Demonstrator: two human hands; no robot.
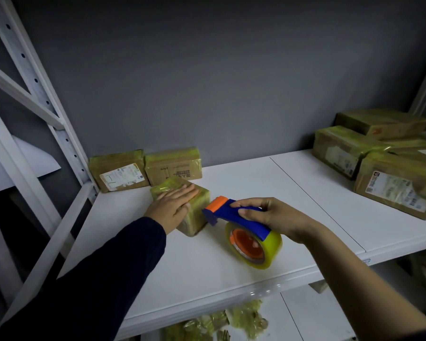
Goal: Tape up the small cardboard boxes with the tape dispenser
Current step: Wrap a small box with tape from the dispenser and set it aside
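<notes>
A small cardboard box [196, 214] wrapped in yellowish tape sits on the white shelf [231, 274]. My left hand [174, 207] lies flat on its top with straight fingers. My right hand [273, 217] grips the blue handle of the tape dispenser [241, 223], whose orange and blue head meets the box's right side. The dispenser's roll of clear yellowish tape [263, 252] hangs below the handle, close to the shelf.
Two taped boxes [145, 169] stand against the grey back wall at the left. Several larger taped boxes [384, 158] are stacked at the right end of the shelf. A white rack upright [47, 104] rises at the left. Crumpled tape scraps [226, 321] lie on the lower shelf.
</notes>
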